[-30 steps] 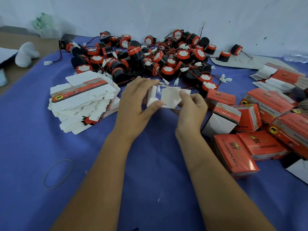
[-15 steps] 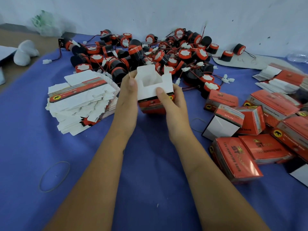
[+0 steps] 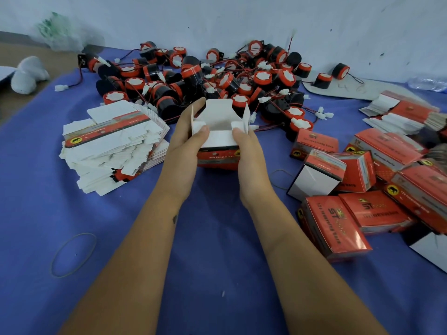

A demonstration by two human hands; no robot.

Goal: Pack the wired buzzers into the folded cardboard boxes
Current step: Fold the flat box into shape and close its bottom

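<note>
Both your left hand [image 3: 186, 139] and right hand [image 3: 249, 151] clamp a glossy red cardboard box [image 3: 219, 141], its white flaps up. Round black-and-red buzzers [image 3: 217, 78] heap at twelve o'clock; flat blanks [image 3: 113, 143] lie at nine.

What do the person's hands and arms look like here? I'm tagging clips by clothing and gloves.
Both arms are bare from the bottom edge of the picture up to the hands: no sleeves show. The left hand and right hand wear no gloves, and no rings, watch or bracelet can be seen. The fingers are bare, the thumbnails short. A small dark mark sits on the left forearm near the wrist.
</note>
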